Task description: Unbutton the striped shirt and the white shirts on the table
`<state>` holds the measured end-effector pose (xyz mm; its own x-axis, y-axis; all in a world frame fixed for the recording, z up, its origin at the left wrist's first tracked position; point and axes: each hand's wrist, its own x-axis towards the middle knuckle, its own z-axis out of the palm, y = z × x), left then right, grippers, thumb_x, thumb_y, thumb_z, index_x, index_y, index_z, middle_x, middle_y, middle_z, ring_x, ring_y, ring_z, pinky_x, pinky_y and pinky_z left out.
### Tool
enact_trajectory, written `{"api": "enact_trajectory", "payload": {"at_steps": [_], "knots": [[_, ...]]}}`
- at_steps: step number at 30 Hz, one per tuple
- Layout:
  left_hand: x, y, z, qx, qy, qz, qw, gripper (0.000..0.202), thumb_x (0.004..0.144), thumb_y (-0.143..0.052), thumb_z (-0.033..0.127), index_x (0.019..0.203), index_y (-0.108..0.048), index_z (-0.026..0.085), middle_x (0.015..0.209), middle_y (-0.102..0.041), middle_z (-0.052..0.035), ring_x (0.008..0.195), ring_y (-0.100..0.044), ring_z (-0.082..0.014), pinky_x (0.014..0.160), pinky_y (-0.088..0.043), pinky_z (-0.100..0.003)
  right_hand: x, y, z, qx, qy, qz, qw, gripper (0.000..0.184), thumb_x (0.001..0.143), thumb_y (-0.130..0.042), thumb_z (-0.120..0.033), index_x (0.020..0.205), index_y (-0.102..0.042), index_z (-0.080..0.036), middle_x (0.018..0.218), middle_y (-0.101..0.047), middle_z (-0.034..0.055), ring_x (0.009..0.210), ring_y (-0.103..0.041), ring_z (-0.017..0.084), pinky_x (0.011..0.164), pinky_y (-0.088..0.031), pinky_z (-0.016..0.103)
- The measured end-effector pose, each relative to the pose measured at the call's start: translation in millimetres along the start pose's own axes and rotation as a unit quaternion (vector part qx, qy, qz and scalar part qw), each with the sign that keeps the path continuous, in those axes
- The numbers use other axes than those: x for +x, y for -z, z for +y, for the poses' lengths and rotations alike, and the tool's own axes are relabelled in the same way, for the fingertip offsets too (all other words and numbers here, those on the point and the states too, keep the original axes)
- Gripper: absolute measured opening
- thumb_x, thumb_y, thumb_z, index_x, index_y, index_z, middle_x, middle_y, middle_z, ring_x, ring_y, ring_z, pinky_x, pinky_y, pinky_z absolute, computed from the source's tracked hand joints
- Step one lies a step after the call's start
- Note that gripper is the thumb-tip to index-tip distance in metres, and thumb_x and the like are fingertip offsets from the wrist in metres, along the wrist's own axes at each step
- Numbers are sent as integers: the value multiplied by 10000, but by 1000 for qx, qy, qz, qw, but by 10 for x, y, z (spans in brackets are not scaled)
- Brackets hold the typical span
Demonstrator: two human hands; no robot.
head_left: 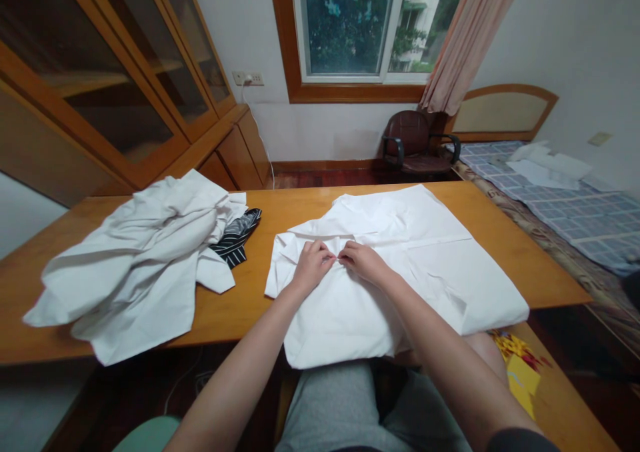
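A white cloth garment (pixel 440 259) lies spread and partly folded on the wooden table in front of me, its near edge hanging over toward my lap. My left hand (pixel 315 263) rests on its left part, thumb and fingertips pinching the fabric. Close beside it, my right hand (pixel 361 259) pinches the same cloth, the fingertips of both hands almost meeting. Whatever small detail lies between the fingertips is too small to make out. Wrinkles and folds gather around both hands.
A heap of white cloth (pixel 150 259) lies on the table's left, with a black-and-white striped cloth (pixel 237 237) beside it. The wooden table (pixel 260 319) has its front edge near my lap. Behind stand a brown armchair (pixel 413 142) and, rightward, a bed (pixel 575 192).
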<state>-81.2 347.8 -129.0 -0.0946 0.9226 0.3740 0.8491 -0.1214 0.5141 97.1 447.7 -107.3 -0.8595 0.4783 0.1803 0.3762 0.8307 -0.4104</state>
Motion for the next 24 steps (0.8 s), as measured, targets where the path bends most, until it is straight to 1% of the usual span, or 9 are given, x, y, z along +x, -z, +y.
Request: {"api": "enact_trajectory", "payload": {"at_steps": [2,4,9,14,18,21,24], "knots": [[-14,4,-1,2,-6,2,1000,91,877,-693,280,904,-757,222,952,-622,-45,968,-509,-222,910,-457,-363,-2,-5,-7,1,-8,4,1000,95,917,-661,-229,955,-746,-214,916,-658,36,799,-622,148,693,-421,238],[-21,4,-11,2,-6,-12,1000,103,860,-718,294,930,-759,230,955,-636,-38,963,-519,-220,904,-455,-362,-6,-18,-8,17,-18,11,1000,85,907,-667,-211,945,-743,-213,902,-654,33,805,-619,153,699,-419,242],[36,-3,-38,-17,4,-44,999,84,859,-722,282,901,-773,230,942,-673,-32,953,-536,-217,887,-444,-353,7,-42,15,80,-46,27,995,80,869,-689,-159,886,-742,-216,873,-648,19,800,-604,149,735,-424,246],[151,33,-10,5,-17,-77,997,93,867,-716,288,903,-795,256,881,-691,-33,914,-531,-214,835,-417,-352,61,-37,74,135,-51,17,989,89,830,-713,-125,819,-747,-206,820,-644,11,800,-595,152,760,-428,257],[207,88,25,36,-47,-101,993,90,857,-727,324,875,-802,279,879,-702,-40,933,-517,-228,813,-388,-369,116,-57,130,183,-52,2,982,65,792,-752,-138,774,-740,-200,781,-628,-1,773,-590,146,739,-431,250],[216,86,10,44,-65,-104,991,95,859,-724,329,877,-800,275,875,-705,-39,928,-512,-229,812,-382,-377,146,-94,154,202,-58,-9,978,62,785,-749,-141,763,-735,-197,775,-621,-6,760,-585,143,725,-427,248],[203,39,-55,18,-61,-93,994,61,832,-753,285,864,-802,268,861,-709,-30,926,-510,-224,838,-395,-373,161,-151,164,209,-78,-2,975,62,789,-730,-140,766,-739,-196,793,-634,-1,774,-584,147,738,-423,259]]}}
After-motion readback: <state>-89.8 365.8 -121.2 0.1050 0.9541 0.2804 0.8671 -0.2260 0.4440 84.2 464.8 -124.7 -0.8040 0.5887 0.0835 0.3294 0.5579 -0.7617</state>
